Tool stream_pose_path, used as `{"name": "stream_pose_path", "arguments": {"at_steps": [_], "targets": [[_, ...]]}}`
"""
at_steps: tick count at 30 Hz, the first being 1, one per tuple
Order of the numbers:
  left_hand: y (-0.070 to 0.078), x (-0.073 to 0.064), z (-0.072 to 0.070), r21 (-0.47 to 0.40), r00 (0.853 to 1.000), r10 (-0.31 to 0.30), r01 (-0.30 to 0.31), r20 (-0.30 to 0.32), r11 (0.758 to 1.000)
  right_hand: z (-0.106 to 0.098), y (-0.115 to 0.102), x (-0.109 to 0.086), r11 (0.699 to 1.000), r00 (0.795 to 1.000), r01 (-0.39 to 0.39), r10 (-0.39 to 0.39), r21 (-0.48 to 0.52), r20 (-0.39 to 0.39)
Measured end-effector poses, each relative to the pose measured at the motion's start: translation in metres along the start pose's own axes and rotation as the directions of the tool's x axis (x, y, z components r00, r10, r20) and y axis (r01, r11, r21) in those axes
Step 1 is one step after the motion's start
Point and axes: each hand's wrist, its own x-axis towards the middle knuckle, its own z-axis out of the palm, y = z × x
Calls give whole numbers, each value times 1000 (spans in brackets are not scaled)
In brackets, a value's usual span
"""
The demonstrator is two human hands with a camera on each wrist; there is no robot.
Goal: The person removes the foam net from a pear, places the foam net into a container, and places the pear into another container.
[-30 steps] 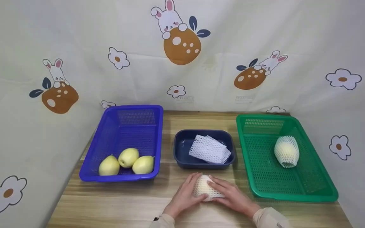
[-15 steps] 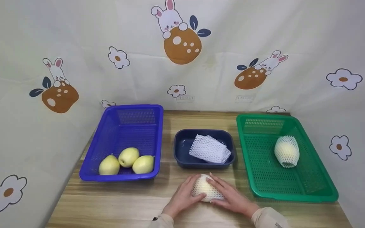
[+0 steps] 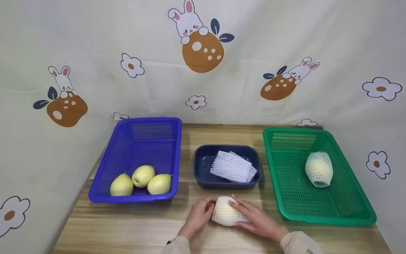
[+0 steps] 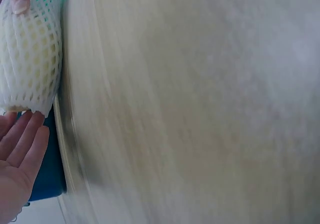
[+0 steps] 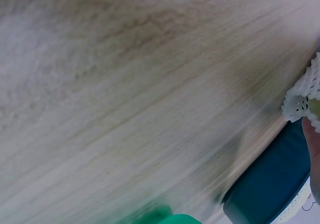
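A pale yellow pear in a white foam net (image 3: 227, 213) lies on the table in front of me. My right hand (image 3: 257, 218) grips it from the right, thumb at the near side and fingers over the top. At the net's left end my left hand (image 3: 199, 215) pinches the edge with thumb and fingertips. The left wrist view shows several left fingers (image 4: 25, 144) stretched up to the open rim of the foam net (image 4: 32, 58). In the right wrist view the net's loose other end (image 5: 297, 103) sticks out past the pear.
Several bare pears (image 3: 159, 184) lie in a blue basket (image 3: 178, 155) on the left. A dark blue tray (image 3: 201, 181) at the middle holds flat foam nets (image 3: 231, 166). The green basket (image 3: 280, 204) on the right contains a netted pear (image 3: 319, 169).
My left hand has slid off the pear's side to the left end of the net, its fingers drawn closer together. The right hand keeps its hold, and the netted pear has shifted slightly.
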Motion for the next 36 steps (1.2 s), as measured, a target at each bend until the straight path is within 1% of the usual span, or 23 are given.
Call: {"name": "stream_pose_path", "arguments": {"at_steps": [3, 6, 9, 11, 13, 16, 19, 22, 24, 27, 31, 33, 36], "targets": [[-1, 0, -2, -77, 998, 8, -3, 56, 997, 0, 1, 0, 999, 999, 31, -31, 7, -25], [-2, -1, -3, -74, 996, 55, -49, 77, 996, 1, 3, 0, 998, 997, 57, -56, 19, -54], [-1, -1, -4, -10, 990, 108, -108, 90, 994, 0, 4, -1, 996, 994, 80, -77, 27, -82], [0, -2, -5, 43, 985, 131, -136, 109, 990, 0, 4, -1, 995, 991, 93, -89, 30, -97], [1, -2, -5, 84, 981, 135, -147, 142, 985, 0, 4, 0, 995, 989, 100, -96, 28, -110], [2, -3, -3, 146, 973, 134, -162, 186, 976, -1, 4, 0, 996, 990, 92, -89, 21, -110], [2, -3, 0, 192, 969, 131, -171, 208, 966, -1, 2, 1, 997, 992, 81, -80, 7, -97], [3, -3, 4, 212, 971, 112, -157, 210, 965, -1, 2, 1, 997, 992, 83, -82, 1, -94], [3, -3, 7, 222, 974, 107, -151, 200, 963, -1, 2, 2, 995, 990, 99, -99, -4, -101], [3, -3, 8, 241, 977, 133, -172, 167, 955, -1, 2, 3, 993, 987, 117, -117, -8, -112], [3, -3, 9, 274, 977, 174, -203, 124, 940, -2, 2, 4, 991, 984, 135, -136, -14, -111], [3, -3, 9, 281, 979, 168, -195, 120, 940, -3, 2, 3, 992, 987, 127, -128, -16, -98], [3, -2, 9, 272, 983, 131, -162, 129, 949, -5, 2, 3, 993, 991, 115, -115, -10, -75]]}}
